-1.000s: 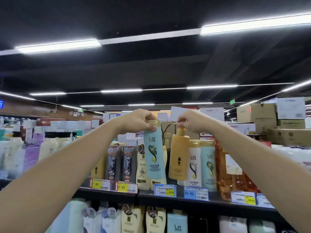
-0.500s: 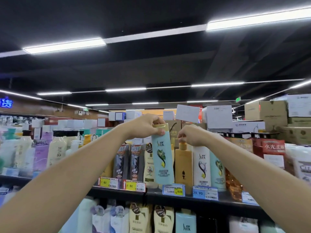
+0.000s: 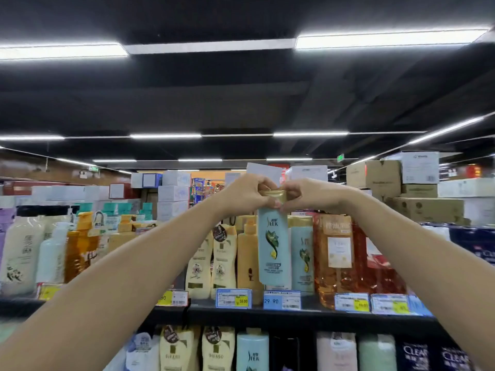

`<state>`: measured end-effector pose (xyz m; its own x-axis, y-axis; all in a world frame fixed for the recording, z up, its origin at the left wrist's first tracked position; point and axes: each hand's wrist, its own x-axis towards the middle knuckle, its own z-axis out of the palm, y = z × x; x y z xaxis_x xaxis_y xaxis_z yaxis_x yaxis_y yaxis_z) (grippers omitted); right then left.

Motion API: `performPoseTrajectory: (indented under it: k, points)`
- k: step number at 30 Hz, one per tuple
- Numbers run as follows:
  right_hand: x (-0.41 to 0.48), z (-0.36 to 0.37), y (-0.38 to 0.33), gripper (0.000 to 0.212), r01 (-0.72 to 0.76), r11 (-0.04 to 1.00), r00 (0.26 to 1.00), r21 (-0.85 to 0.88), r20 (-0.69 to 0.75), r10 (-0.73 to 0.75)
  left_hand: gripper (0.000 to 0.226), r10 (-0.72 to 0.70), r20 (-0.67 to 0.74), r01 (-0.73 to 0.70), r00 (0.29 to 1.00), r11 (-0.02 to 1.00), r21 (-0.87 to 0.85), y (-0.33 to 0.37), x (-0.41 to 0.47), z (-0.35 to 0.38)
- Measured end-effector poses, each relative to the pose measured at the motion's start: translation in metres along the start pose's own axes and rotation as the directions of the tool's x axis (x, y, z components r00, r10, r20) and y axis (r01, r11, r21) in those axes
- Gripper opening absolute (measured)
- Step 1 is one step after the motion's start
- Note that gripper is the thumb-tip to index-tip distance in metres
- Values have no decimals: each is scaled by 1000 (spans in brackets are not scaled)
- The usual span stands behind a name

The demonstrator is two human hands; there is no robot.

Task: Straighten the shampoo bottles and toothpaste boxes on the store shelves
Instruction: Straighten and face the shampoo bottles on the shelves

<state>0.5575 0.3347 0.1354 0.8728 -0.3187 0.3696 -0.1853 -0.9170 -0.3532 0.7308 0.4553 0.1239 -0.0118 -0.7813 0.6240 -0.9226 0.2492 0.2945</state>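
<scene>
A shop: shelves (image 3: 308, 315) lined with bottles (image 3: 223, 261), price tags (image 3: 281, 300) along the edge, cartons (image 3: 383, 175) stacked behind, strip lights (image 3: 385, 40) on a dark ceiling (image 3: 241, 97).

A black shelf (image 3: 294, 314) runs below both hands, its front edge lined with price tags (image 3: 281, 300). Under the left hand (image 3: 246, 195) stands a yellow pump bottle (image 3: 247, 261), and further out on that hand's side stand two cream bottles (image 3: 223, 261), an amber bottle (image 3: 77, 253) and pale cream-white bottles (image 3: 21, 258); under the right hand (image 3: 308, 196) stands a shorter teal bottle (image 3: 302, 258), with clear orange bottles (image 3: 333, 258) outward of it. The tall teal bottle (image 3: 273, 250), which both hands pinch at its gold cap, hangs in front of this row, and whether its base touches the shelf cannot be told.
</scene>
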Motion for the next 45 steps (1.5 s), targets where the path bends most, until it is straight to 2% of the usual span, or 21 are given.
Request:
performPoseTrajectory:
  k: [3,5,9,13,14,17,19,22,27,32,35,42,45]
  points:
    - [-9,-1,14,51,-14,999,998,-42,-58,11,39,46,-58,-48,997,998,-39,13,14,21]
    - [-14,-1,23,45,-21,997,992,-74,-124,12,36,66,-51,-68,997,996,-50,19,22,29]
    - [-20,2,34,36,-69,986,986,-149,-161,45,33,57,41,-56,998,998,-10,15,27,34]
    - [-19,6,40,34,-86,987,981,-135,-182,61,43,-23,-78,18,997,998,-62,-4,25,39]
    - [-18,7,41,36,-90,986,984,-139,-166,67,41,-53,-67,52,996,999,-10,-11,26,41]
    - [-11,10,44,45,-126,963,990,-238,-86,109,38,-101,59,76,993,938,338,-30,27,49]
    - [-5,14,46,51,-142,918,990,-369,-67,126,40,-123,93,66,988,882,467,-34,26,52]
    - [1,19,48,58,-147,817,989,-558,-59,138,37,-97,106,27,990,850,526,-33,25,53]
    - [1,15,49,56,-174,648,978,-742,-54,201,48,-62,116,-11,991,840,542,-34,22,57]
    - [5,18,51,64,-185,526,976,-830,-93,197,44,-24,87,-23,996,868,496,-34,18,60]
    - [6,20,49,64,-177,528,978,-831,-90,186,41,-5,83,-35,997,879,475,-32,15,60]
    - [5,13,51,65,-187,644,982,-742,-135,130,36,-27,52,-4,998,855,518,-29,11,56]
    - [5,14,51,59,-180,672,984,-718,-128,126,35,-45,64,5,997,854,520,-24,12,55]
